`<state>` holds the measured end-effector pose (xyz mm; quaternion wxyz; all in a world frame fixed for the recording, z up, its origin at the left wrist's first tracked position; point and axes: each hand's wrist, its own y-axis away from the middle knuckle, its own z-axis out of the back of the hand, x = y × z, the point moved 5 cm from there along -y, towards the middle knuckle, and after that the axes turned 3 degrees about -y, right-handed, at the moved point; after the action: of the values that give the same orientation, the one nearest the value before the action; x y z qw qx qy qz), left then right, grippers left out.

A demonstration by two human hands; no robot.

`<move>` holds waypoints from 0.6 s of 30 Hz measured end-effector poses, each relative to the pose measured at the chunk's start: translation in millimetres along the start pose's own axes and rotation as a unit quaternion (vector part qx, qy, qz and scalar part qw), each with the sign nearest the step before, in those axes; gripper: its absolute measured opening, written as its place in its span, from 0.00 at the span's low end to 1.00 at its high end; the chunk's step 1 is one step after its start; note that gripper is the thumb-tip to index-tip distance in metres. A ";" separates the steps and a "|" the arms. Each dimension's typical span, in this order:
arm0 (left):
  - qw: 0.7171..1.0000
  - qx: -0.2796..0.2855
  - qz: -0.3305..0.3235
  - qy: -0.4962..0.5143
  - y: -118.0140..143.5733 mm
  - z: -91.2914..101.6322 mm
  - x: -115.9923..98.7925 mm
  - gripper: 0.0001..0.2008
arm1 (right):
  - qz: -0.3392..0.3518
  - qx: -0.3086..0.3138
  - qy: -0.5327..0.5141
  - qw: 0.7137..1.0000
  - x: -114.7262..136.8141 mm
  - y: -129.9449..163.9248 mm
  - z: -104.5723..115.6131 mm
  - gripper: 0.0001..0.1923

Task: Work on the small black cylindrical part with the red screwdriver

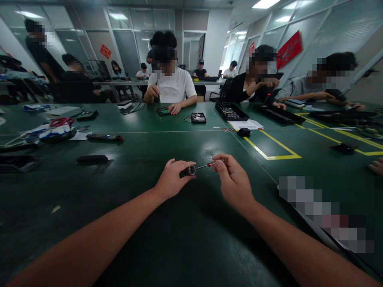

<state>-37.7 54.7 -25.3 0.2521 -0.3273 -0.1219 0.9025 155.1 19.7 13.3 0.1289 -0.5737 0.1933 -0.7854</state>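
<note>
My left hand (176, 177) is closed round a small dark cylinder (191, 170), whose round, light-rimmed open end faces me. In my right hand (231, 171) is a screwdriver (210, 164) with a reddish clear handle, held between thumb and fingers. Its thin metal shaft points left, and the tip is at the rim of the cylinder's end. Whether the tip sits in a screw is too small to tell. Both hands are just above the green table (179, 239).
A dark pen-like tool (104, 137) and a black oblong part (92, 159) lie to the left, beside bundled cables (60, 129). Black trays (231, 111) and a small black block (243, 132) stand ahead right. A person in white (173, 83) works opposite. A pixelated flat object (320, 211) lies right.
</note>
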 end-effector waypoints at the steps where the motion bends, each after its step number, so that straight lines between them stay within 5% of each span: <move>1: 1.000 0.000 0.000 -0.004 0.2 0.3 -0.9 0.20 | -0.007 -0.005 -0.005 1.000 -1.5 -0.9 -0.4 0.11; 4: 0.999 -0.003 -0.020 -0.031 -0.8 3.9 -6.2 0.20 | -0.072 -0.042 -0.094 0.992 -16.6 -7.2 1.3 0.12; 8: 0.994 -0.012 -0.037 -0.100 -5.5 11.5 -8.9 0.20 | -0.224 -0.025 -0.266 0.937 -52.6 -17.1 -1.5 0.15; 18: 0.997 0.027 0.001 -0.065 -4.6 7.0 -3.2 0.20 | -0.180 -0.068 -0.253 0.948 -49.2 -15.2 -0.9 0.15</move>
<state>-38.5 56.5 -16.6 0.2513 -0.2609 -0.1132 0.9252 169.8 54.3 -22.0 -0.0098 -0.7860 0.1006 -0.6099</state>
